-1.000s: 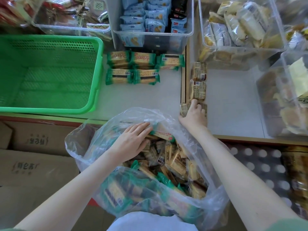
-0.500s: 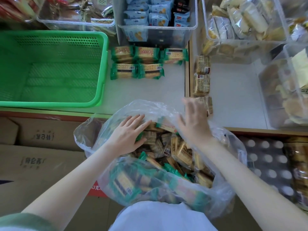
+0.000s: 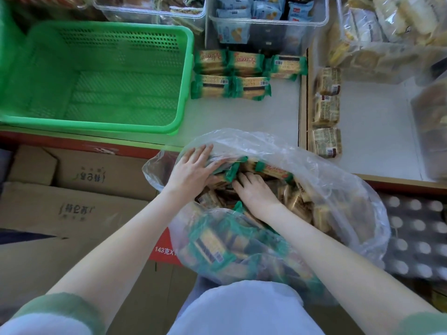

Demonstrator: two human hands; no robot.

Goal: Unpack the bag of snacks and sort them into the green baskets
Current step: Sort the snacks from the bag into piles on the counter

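Left hand [image 3: 191, 171], grip released, is pressing the clear plastic snack bag [image 3: 338, 194]; right hand [image 3: 254, 192] is rummaging, grip impossible to tell, risking tipping it.

Sagging open at the front of the shelf [image 3: 242, 117]: clear plastic bag [image 3: 338, 187] bulging with green-ended packets [image 3: 273, 169]. Sitting upright on the shelf: green basket [image 3: 96, 125]. Lying flat beside it: five green packets [image 3: 243, 74], three brown packets [image 3: 325, 110].

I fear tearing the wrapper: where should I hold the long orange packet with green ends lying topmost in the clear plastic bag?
Take the long orange packet with green ends across its middle, fingers on both long edges, from above through the mouth of the clear plastic bag. It lies nearly flat and uncovered on top; its crimped ends look thin and slippery.
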